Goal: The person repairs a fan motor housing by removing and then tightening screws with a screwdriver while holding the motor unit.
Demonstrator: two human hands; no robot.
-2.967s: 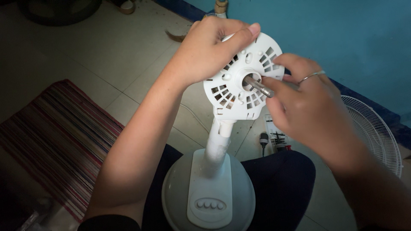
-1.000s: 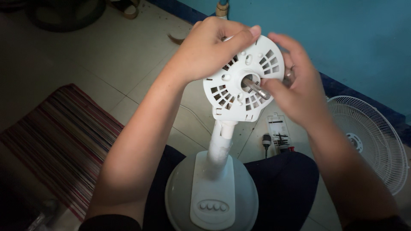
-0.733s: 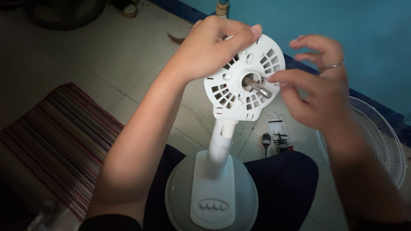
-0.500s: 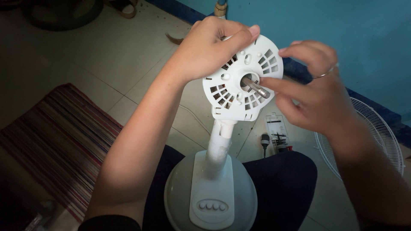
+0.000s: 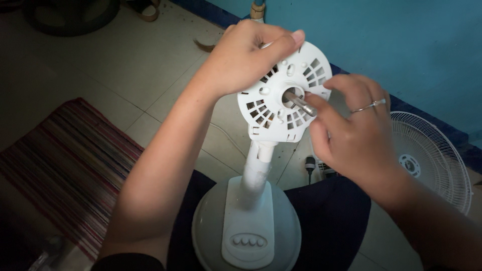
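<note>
A white fan motor housing (image 5: 281, 108) with slotted vents faces me on top of a white stand neck (image 5: 256, 168). My left hand (image 5: 246, 55) grips the housing's upper left rim from behind. My right hand (image 5: 351, 130) pinches the bare metal shaft (image 5: 304, 104) that sticks out of the housing's centre. A ring shows on one finger of that hand. The round grey-white fan base (image 5: 246, 231) with a row of buttons rests on my lap.
A white wire fan guard (image 5: 429, 158) lies on the tiled floor at the right, by the blue wall (image 5: 401, 40). A striped rug (image 5: 65, 160) lies at the left. A screwdriver (image 5: 310, 168) and a small packet lie on the floor behind the stand.
My right hand lifted off the shaft with fingers spread, then came back and closed its fingertips on the shaft. The left hand kept its hold on the housing.
</note>
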